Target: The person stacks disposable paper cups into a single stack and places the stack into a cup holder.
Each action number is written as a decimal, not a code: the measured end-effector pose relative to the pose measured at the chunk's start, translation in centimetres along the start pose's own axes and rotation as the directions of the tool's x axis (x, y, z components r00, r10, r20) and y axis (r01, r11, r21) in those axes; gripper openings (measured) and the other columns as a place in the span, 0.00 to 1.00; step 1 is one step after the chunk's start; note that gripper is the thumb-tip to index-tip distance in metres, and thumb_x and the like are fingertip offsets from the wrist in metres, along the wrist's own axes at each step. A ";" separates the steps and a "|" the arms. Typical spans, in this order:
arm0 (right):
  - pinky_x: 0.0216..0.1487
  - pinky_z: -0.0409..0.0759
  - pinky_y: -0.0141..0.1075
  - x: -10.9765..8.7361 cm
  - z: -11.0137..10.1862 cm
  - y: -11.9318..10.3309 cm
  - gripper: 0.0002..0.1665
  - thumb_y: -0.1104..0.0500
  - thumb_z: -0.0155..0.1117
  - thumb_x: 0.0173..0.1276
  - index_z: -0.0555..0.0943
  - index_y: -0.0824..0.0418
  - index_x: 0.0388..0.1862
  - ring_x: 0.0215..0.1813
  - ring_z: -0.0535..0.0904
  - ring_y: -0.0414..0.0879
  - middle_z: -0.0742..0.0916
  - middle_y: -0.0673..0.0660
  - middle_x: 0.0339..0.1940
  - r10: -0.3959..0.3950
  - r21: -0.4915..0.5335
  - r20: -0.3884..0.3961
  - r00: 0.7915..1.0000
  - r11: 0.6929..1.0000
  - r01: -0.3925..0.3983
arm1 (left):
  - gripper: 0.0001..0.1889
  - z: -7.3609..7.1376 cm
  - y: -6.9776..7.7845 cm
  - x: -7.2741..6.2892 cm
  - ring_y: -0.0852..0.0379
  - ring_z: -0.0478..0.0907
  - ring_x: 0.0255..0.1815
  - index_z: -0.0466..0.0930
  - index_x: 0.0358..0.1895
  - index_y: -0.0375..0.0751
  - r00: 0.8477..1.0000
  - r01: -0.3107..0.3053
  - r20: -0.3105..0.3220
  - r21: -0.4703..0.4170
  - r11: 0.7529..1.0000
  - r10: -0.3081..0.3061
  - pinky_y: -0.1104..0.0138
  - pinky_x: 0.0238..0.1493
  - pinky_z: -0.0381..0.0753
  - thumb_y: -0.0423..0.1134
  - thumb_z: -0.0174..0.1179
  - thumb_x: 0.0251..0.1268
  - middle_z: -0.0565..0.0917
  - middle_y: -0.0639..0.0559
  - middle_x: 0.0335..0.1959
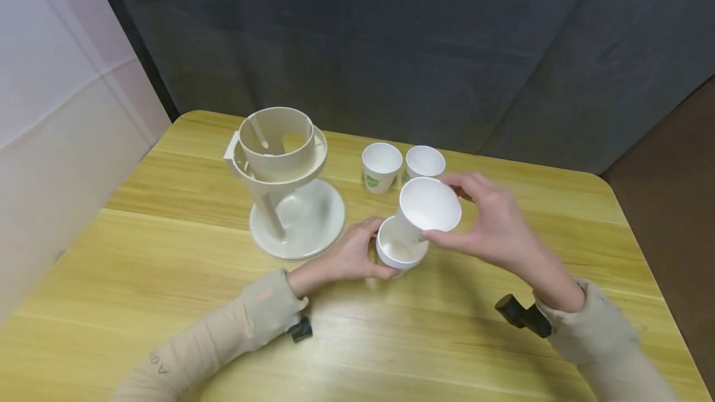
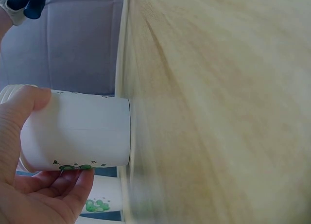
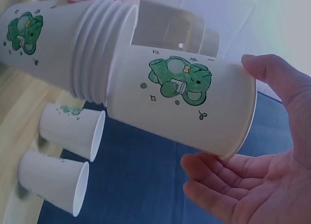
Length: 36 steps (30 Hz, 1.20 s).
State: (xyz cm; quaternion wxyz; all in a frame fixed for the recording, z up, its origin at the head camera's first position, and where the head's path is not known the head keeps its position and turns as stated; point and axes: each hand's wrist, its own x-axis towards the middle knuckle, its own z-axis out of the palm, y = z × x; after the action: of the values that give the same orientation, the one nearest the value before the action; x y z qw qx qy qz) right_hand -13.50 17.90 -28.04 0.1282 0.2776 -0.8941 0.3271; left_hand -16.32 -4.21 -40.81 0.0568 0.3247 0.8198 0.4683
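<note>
My left hand grips a stack of nested white paper cups; in the left wrist view the stack's base meets the tabletop. Thumb and fingers of my right hand pinch a single paper cup near its rim. This cup is tilted, mouth toward the head camera, its lower end at the mouth of the stack. A green bear-like animal is printed on its side. Whether its base has just left the stack or sits slightly inside cannot be told. Behind stand two more paper cups, one left and one right, both upright.
A cream plastic stand with a ring-shaped holder and round base is on the left of the wooden table. A dark curtain hangs behind the table's far edge. A dark camera mount sticks out from the right wrist.
</note>
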 end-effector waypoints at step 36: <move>0.42 0.80 0.46 -1.7 5.7 2.4 0.37 0.54 0.80 0.41 0.76 0.67 0.49 0.43 0.77 0.50 0.81 0.58 0.42 -0.002 0.050 0.153 0.988 0.999 -0.006 | 0.36 0.1 0.0 0.0 0.53 0.77 0.47 0.71 0.55 0.30 1.000 -0.025 -0.006 -0.012 1.000 0.025 0.71 0.48 0.77 0.39 0.75 0.38 0.78 0.45 0.47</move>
State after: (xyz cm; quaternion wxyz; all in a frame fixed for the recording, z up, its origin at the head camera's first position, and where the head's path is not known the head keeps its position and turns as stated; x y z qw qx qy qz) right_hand -13.76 16.38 -34.29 0.0518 0.3042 -0.8931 0.3275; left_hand -16.31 -4.10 -40.92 0.0504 0.3333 0.8130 0.4747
